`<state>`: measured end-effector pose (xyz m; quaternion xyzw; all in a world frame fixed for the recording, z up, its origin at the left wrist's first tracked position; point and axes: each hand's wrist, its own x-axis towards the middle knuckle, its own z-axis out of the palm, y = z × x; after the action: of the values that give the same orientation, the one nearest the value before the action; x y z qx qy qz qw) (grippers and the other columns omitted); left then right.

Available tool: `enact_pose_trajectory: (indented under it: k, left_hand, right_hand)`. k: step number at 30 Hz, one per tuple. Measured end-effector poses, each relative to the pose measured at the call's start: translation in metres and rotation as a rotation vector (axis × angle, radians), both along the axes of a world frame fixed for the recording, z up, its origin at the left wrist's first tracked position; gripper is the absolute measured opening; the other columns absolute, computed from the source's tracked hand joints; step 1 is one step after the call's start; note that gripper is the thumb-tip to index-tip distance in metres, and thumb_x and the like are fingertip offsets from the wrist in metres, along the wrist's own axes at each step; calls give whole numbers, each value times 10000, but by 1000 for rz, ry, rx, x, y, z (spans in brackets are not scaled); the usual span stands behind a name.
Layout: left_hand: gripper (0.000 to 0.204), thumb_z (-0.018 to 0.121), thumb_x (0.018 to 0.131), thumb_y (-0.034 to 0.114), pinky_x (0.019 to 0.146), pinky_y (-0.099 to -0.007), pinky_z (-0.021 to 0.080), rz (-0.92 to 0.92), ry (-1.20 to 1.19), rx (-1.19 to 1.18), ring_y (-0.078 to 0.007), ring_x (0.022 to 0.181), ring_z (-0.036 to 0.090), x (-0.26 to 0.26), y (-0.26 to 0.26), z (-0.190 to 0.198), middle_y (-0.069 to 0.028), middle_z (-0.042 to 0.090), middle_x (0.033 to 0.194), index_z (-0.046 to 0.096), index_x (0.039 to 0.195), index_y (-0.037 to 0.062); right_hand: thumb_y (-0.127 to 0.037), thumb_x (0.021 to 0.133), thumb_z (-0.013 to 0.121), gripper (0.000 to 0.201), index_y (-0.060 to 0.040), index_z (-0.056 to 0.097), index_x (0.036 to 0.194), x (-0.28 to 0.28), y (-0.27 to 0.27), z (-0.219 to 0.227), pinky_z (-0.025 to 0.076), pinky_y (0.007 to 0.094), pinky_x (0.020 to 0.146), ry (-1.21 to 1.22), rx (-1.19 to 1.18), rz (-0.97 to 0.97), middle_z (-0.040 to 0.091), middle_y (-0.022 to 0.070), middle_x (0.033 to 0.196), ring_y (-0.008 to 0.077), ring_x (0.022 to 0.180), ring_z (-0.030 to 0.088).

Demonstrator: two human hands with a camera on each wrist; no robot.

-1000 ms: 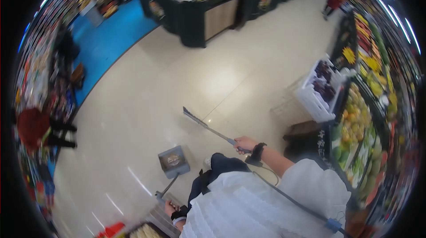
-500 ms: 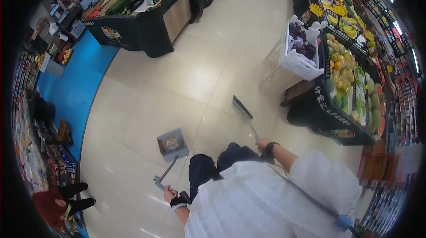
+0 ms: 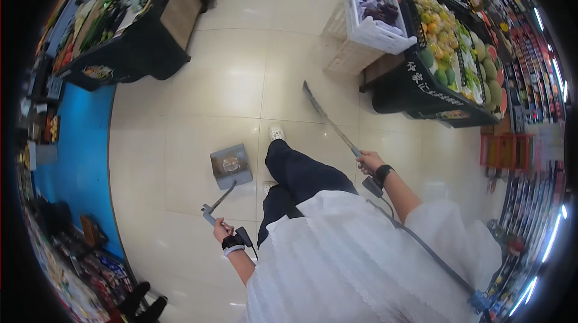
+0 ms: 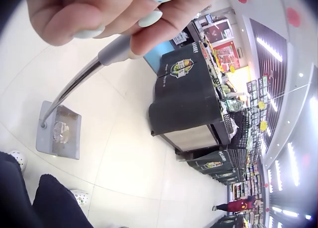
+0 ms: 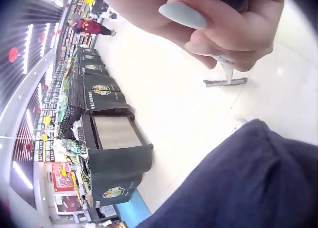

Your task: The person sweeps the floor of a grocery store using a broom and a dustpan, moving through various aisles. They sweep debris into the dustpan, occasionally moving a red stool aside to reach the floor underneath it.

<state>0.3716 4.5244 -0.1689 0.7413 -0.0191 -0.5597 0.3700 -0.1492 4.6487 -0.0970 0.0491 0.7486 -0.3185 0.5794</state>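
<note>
In the head view my left hand (image 3: 223, 230) grips the grey handle of a long-handled dustpan (image 3: 231, 165), whose pan sits low over the tiled floor. Some pale litter (image 4: 63, 132) lies inside the pan, seen through the left wrist view. My right hand (image 3: 369, 162) holds the handle of a broom (image 3: 330, 122), stretched out ahead and to the right. In the right wrist view its dark, narrow broom head (image 5: 225, 82) shows beyond the curled fingers, close to the floor. The pan and the broom head are well apart, with my shoes (image 3: 276, 133) between them.
A white crate (image 3: 376, 27) of dark grapes is stacked at the right, against a fruit stand (image 3: 421, 91). Ahead on the left stands a dark vegetable stand (image 3: 141, 52). Blue flooring (image 3: 78, 142) borders the tiles. A person in red (image 5: 93, 27) is far down the aisle.
The view has turned right and tipped downward, and the stands sit nearer. My legs have stepped forward. The broom has swung across in front, while the dustpan keeps about the same place beside me.
</note>
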Motion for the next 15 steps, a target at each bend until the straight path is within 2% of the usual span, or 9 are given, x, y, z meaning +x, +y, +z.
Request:
enact_pose_trajectory:
  k: [1,2,3,5,8,9,12,14,15]
  left_hand:
    - [232,553,686,136,277,-246,211,-21,-3,-1,-128,261,244,-5,-15,0,-16,324,395,365,555,96]
    - [236,553,684,139,276,-246,214,-35,13,15,-129,260,244,-11,-29,2,-12,322,392,361,552,103]
    - [240,554,683,141,275,-247,217,-50,26,36,-129,259,244,-17,-40,5,-8,320,389,357,550,109]
    - [241,553,683,146,274,-249,223,-117,14,22,-131,255,244,-31,-64,11,-5,318,385,355,550,116]
    - [242,552,686,156,272,-252,231,-221,29,29,-134,249,244,-54,-111,13,0,311,376,354,550,123]
    - [243,551,687,162,272,-253,233,-247,49,51,-137,246,243,-59,-131,12,1,307,372,355,550,125]
    - [249,547,694,161,271,-249,229,-353,1,61,-134,240,236,-87,-182,19,1,306,367,349,548,126]
    - [252,540,704,159,267,-248,225,-349,-23,75,-126,236,226,-113,-191,31,1,309,366,344,548,127]
    - [238,544,703,156,256,-254,220,-411,-28,75,-128,235,231,-124,-222,32,-2,314,366,356,560,124]
  right_hand:
    - [-46,780,516,525,-35,336,1272,-8,-7,-1,357,250,342,52,29,13,467,56,568,124,397,439]
    - [-36,765,510,384,-11,459,1145,-22,-7,-21,351,259,331,142,56,1,452,62,520,135,370,427]
    - [-36,765,510,384,-11,459,1145,-33,-13,-23,351,259,331,135,59,-22,452,62,520,135,370,427]
    - [-28,769,487,107,5,508,868,-57,-31,-30,342,257,319,233,88,-102,448,72,523,137,369,428]
    - [-5,711,476,26,14,493,715,-95,-44,-66,367,290,326,369,98,-167,452,84,469,169,362,466]
    - [-6,703,461,62,25,506,733,-102,-50,-83,399,316,350,412,173,-215,483,121,491,210,388,513]
    - [-22,713,453,135,36,520,816,-119,-59,-105,448,333,406,591,332,-142,545,170,574,246,449,567]
    - [-46,730,447,249,34,505,959,-156,-46,-136,488,334,480,766,454,206,595,200,709,264,531,607]
    - [-41,728,455,349,-3,485,1073,-151,-47,-154,495,342,486,622,515,181,612,192,773,262,565,618]
